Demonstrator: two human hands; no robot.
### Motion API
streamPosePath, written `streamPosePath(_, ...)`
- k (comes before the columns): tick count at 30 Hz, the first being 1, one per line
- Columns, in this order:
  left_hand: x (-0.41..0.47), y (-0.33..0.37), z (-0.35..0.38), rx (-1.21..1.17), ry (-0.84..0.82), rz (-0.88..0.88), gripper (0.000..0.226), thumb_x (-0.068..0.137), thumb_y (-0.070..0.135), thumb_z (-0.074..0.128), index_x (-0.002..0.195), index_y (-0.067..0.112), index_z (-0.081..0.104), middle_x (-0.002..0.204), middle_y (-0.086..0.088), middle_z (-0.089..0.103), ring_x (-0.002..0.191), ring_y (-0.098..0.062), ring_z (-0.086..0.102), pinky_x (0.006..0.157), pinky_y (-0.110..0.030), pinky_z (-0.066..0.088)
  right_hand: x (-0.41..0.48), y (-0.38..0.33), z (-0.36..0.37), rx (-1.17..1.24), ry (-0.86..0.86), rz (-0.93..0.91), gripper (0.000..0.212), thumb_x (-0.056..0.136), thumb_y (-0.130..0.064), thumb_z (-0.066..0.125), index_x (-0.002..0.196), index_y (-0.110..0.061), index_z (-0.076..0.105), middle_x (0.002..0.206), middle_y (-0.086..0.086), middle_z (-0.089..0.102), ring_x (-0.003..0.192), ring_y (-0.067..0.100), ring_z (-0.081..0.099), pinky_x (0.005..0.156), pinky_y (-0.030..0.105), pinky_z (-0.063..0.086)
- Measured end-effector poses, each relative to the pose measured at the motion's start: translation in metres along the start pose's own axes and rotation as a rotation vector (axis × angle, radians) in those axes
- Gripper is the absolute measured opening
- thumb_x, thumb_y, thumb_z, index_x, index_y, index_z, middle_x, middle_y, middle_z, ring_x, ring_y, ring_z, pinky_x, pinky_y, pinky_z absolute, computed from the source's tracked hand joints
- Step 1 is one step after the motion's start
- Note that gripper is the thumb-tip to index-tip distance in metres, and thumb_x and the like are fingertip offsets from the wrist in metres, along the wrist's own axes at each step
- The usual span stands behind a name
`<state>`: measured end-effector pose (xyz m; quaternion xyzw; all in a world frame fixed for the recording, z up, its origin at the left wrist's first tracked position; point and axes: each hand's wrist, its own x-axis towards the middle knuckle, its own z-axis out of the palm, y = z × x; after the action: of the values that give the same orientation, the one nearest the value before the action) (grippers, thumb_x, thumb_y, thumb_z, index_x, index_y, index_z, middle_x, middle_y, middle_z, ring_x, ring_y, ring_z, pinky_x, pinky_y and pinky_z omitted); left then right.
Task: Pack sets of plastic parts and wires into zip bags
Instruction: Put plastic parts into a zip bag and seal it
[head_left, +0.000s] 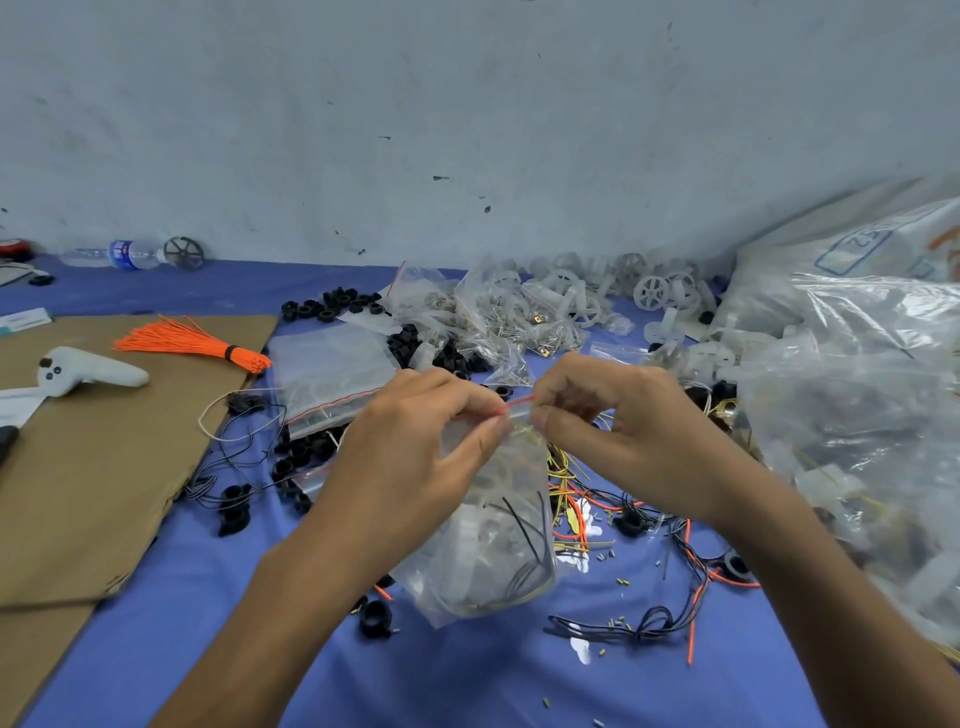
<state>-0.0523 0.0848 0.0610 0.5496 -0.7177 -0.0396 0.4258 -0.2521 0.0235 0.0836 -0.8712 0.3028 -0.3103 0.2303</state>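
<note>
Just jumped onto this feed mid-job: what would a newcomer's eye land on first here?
Centre frame, the left hand and right hand pinch the red-striped top of a clear zip bag holding black wires and pale parts. To the left, a bright orange wire bundle lies on the cardboard. Near the back wall, white plastic wheels pile up beside heaped clear bags.

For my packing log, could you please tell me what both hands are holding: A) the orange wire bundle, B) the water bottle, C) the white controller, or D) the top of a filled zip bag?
D: the left hand and the right hand both pinch the red-edged top of the zip bag.
</note>
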Motion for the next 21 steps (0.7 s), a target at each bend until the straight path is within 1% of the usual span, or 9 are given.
streamPosePath(3, 0.001, 0.002, 0.0, -0.075, -0.003, -0.04, 0.009, 0.088, 0.033, 0.072, 0.094, 0.027, 0.074, 0.089, 0.016, 0.066, 0.093, -0.005, 0.057, 0.084, -0.027, 0.045, -0.001, 0.0, 0.003, 0.006, 0.011, -0.003, 0.003, 0.092, -0.019, 0.066, 0.09, -0.021, 0.068, 0.073, -0.007, 0.067, 0.069, 0.014, 0.062, 0.069, 0.043, 0.051)
streamPosePath(6, 0.0, 0.004, 0.0, -0.088, -0.001, -0.039, 0.01, 0.088, 0.033, 0.073, 0.096, 0.028, 0.075, 0.089, 0.016, 0.067, 0.094, -0.005, 0.058, 0.083, -0.028, 0.046, -0.001, 0.0, 0.006, 0.014, 0.024, -0.017, 0.003, 0.092, -0.02, 0.067, 0.091, -0.022, 0.069, 0.075, -0.007, 0.068, 0.07, 0.016, 0.063, 0.069, 0.041, 0.051)
streamPosePath(8, 0.0, 0.005, 0.0, -0.067, -0.003, -0.029, 0.008, 0.088, 0.031, 0.072, 0.096, 0.028, 0.074, 0.088, 0.015, 0.067, 0.093, -0.006, 0.058, 0.082, -0.03, 0.046, -0.002, 0.0, 0.008, 0.006, 0.033, -0.028, 0.004, 0.091, -0.019, 0.067, 0.091, -0.022, 0.069, 0.075, -0.01, 0.068, 0.07, 0.015, 0.063, 0.068, 0.04, 0.051)
streamPosePath(11, -0.001, 0.006, 0.0, -0.045, 0.002, -0.02, 0.005, 0.089, 0.032, 0.072, 0.092, 0.028, 0.073, 0.085, 0.014, 0.065, 0.089, -0.007, 0.056, 0.079, -0.031, 0.045, -0.002, -0.001, 0.01, 0.007, 0.021, -0.048, 0.003, 0.092, -0.019, 0.066, 0.089, -0.02, 0.067, 0.076, -0.007, 0.066, 0.071, 0.016, 0.061, 0.067, 0.041, 0.05)
streamPosePath(14, 0.0, 0.008, 0.001, -0.03, -0.011, -0.019, 0.015, 0.087, 0.04, 0.063, 0.089, 0.029, 0.072, 0.085, 0.014, 0.065, 0.089, -0.007, 0.055, 0.079, -0.032, 0.045, -0.003, 0.0, 0.011, -0.029, 0.033, -0.084, 0.006, 0.093, -0.016, 0.064, 0.088, -0.019, 0.064, 0.076, -0.008, 0.062, 0.072, 0.017, 0.058, 0.066, 0.039, 0.048)
streamPosePath(17, 0.003, 0.007, -0.001, -0.02, -0.028, 0.002, 0.015, 0.086, 0.042, 0.061, 0.088, 0.029, 0.07, 0.085, 0.015, 0.066, 0.09, -0.006, 0.056, 0.079, -0.034, 0.047, -0.005, 0.001, 0.009, -0.039, 0.064, -0.097, 0.007, 0.093, -0.019, 0.061, 0.086, -0.018, 0.062, 0.075, -0.005, 0.058, 0.071, 0.018, 0.056, 0.065, 0.039, 0.046)
streamPosePath(21, -0.005, -0.009, -0.013, 0.076, -0.049, -0.009, 0.011, 0.085, 0.044, 0.059, 0.083, 0.034, 0.064, 0.081, 0.02, 0.061, 0.085, -0.005, 0.054, 0.079, -0.034, 0.046, -0.012, 0.011, 0.0, 0.011, 0.079, -0.067, 0.009, 0.093, -0.017, 0.06, 0.084, -0.019, 0.061, 0.077, -0.003, 0.06, 0.072, 0.019, 0.057, 0.067, 0.033, 0.046)
